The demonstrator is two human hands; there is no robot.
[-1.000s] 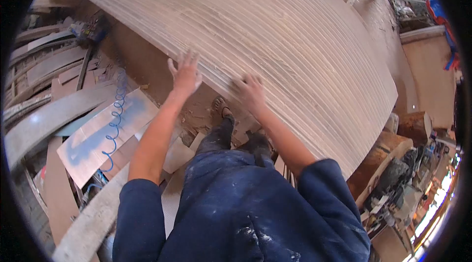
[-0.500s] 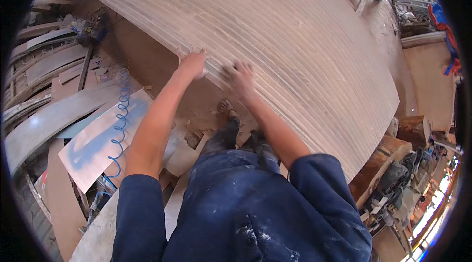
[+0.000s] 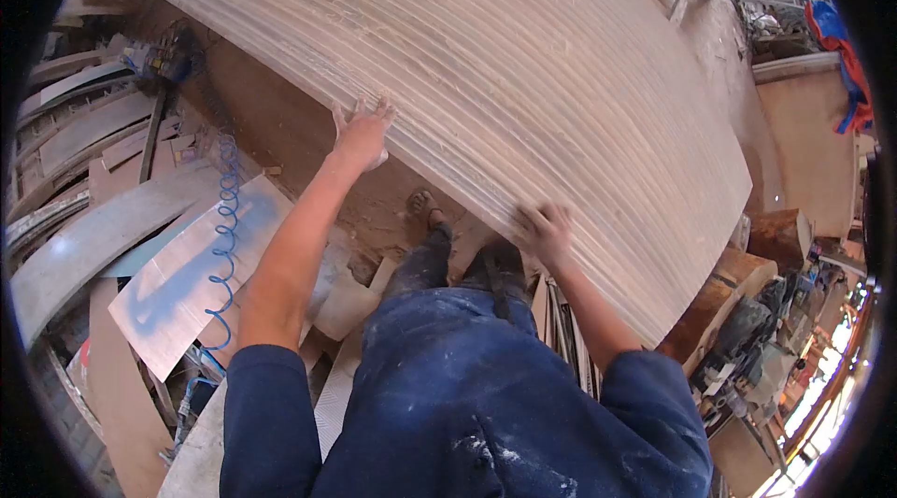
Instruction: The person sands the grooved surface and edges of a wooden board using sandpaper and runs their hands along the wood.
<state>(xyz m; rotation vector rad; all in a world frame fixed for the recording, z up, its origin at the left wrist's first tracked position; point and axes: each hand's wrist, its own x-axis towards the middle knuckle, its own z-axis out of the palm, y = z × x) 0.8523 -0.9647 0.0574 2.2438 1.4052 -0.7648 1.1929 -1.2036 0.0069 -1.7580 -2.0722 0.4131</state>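
A large wooden panel (image 3: 523, 78) with a lined, dusty surface lies in front of me. My left hand (image 3: 363, 135) rests at its near edge, fingers spread over the top face, with pale dust on the skin. Farther right along the same edge, my right hand (image 3: 549, 232) is on the panel's surface, its fingers bent and blurred by motion. Whether anything is under those fingers, I cannot make out.
On the left are stacked boards (image 3: 112, 218), a blue-sprayed sheet (image 3: 192, 283) and a blue coiled hose (image 3: 224, 246). Wooden blocks (image 3: 738, 278) and clutter stand at the right. My foot (image 3: 425, 206) is on the dusty floor below the panel's edge.
My right hand has slid right and toward me along the panel's near edge, away from the left hand. The left hand stays at nearly the same spot, its fingers now more plainly spread.
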